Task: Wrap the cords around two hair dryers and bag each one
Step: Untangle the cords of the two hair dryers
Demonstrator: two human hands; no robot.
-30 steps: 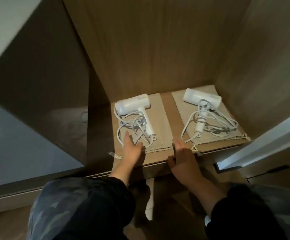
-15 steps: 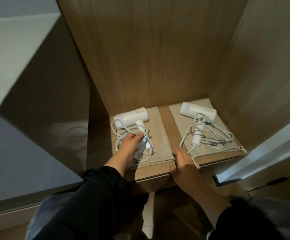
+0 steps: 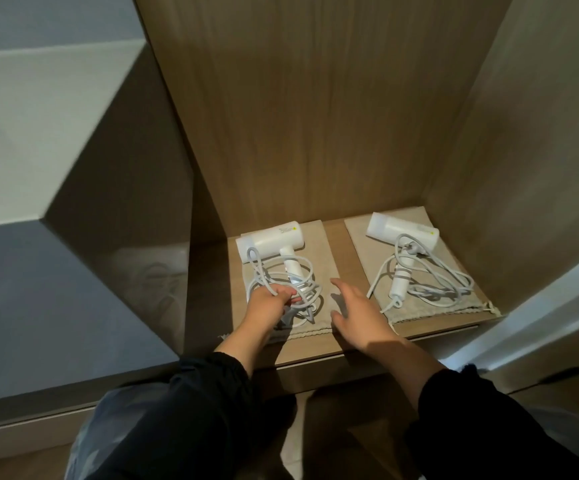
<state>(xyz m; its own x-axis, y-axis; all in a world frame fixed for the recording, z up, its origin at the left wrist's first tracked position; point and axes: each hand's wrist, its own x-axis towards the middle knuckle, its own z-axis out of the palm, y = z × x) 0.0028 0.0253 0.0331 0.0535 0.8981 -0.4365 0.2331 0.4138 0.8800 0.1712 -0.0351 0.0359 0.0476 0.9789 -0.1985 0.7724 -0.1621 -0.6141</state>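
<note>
Two white hair dryers lie on a wooden shelf, each on its own flat beige drawstring bag. The left dryer (image 3: 270, 240) rests on the left bag (image 3: 322, 258) with its grey cord (image 3: 282, 282) in loose loops below it. My left hand (image 3: 268, 303) is closed on those loops near the handle's end. The right dryer (image 3: 401, 233) lies on the right bag (image 3: 433, 308), its cord (image 3: 450, 285) spread loose. My right hand (image 3: 359, 315) hovers open over the left bag's right edge, holding nothing.
The shelf (image 3: 343, 244) sits in a wooden niche with a tall back panel (image 3: 315, 116) and a right side wall (image 3: 523, 168). A glossy dark panel (image 3: 125, 237) bounds the left. A white door edge (image 3: 540, 306) juts in at the right.
My left hand has moved from the shelf's front edge onto the left dryer's cord and closed on it. My right hand has lifted off the front edge and opened, shifting toward the left bag.
</note>
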